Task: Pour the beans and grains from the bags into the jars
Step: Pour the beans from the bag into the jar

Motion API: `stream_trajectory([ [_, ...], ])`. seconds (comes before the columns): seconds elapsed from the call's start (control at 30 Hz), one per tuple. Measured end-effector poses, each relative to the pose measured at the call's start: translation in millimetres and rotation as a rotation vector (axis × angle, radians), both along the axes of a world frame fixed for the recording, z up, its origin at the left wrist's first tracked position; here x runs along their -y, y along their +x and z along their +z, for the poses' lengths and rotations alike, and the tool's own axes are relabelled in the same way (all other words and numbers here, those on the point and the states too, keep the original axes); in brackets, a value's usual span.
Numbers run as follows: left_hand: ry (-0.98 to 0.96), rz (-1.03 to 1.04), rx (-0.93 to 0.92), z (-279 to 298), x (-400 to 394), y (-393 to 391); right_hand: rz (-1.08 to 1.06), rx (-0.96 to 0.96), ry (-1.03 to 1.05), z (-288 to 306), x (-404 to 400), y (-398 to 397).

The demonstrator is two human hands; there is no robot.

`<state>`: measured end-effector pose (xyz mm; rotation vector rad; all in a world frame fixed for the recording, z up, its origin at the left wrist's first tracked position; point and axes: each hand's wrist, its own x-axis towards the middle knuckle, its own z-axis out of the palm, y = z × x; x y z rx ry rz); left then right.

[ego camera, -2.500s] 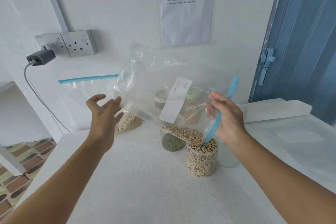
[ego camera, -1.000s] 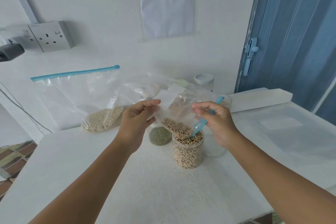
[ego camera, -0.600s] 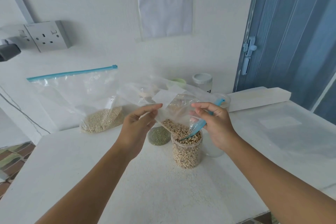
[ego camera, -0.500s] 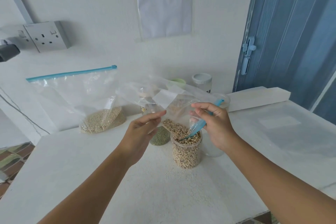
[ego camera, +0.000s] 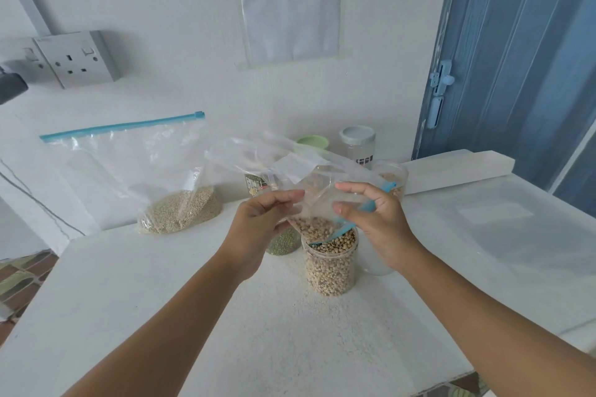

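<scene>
A clear zip bag (ego camera: pixel 317 195) with a blue seal hangs tilted over a clear jar (ego camera: pixel 330 263) almost full of pale black-eyed beans. Beans sit bunched at the bag's low corner, right at the jar's mouth. My right hand (ego camera: pixel 374 219) pinches the bag by its blue seal edge. My left hand (ego camera: pixel 263 222) pinches the bag's other side with thumb and fingers. A small jar of green beans (ego camera: pixel 283 243) stands just behind my left hand, partly hidden. A second zip bag (ego camera: pixel 145 171) with pale grain leans on the wall at the left.
More jars stand at the back: one with a green lid (ego camera: pixel 312 141), one with a white lid (ego camera: pixel 358 142), one partly filled (ego camera: pixel 392 177). An empty flat bag (ego camera: pixel 503 219) lies on the white table (ego camera: pixel 290 332) at the right. A white block (ego camera: pixel 458 167), a wall socket (ego camera: pixel 75 60) and a blue door (ego camera: pixel 522 51) are near.
The bag came down from a high tilt to the jar's mouth. My left hand moved from under the bag's far end to pinching it close to my right hand.
</scene>
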<state>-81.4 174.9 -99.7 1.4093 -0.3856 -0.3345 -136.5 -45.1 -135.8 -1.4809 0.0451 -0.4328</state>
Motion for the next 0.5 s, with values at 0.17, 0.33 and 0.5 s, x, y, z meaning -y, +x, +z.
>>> stream_trajectory([
  [0.17, -0.013, 0.013, 0.006, 1.8, -2.3, -0.2, -0.022, 0.006, 0.007, 7.0, -0.9, -2.8],
  [0.33, 0.014, 0.066, 0.070, 4.9, -1.6, -5.2, -0.033, 0.002, 0.054, 7.0, -5.5, -3.2],
  [0.5, 0.018, 0.004, 0.088, 3.9, 0.5, -7.8, -0.039, 0.011, 0.109, 4.1, -6.8, -0.9],
])
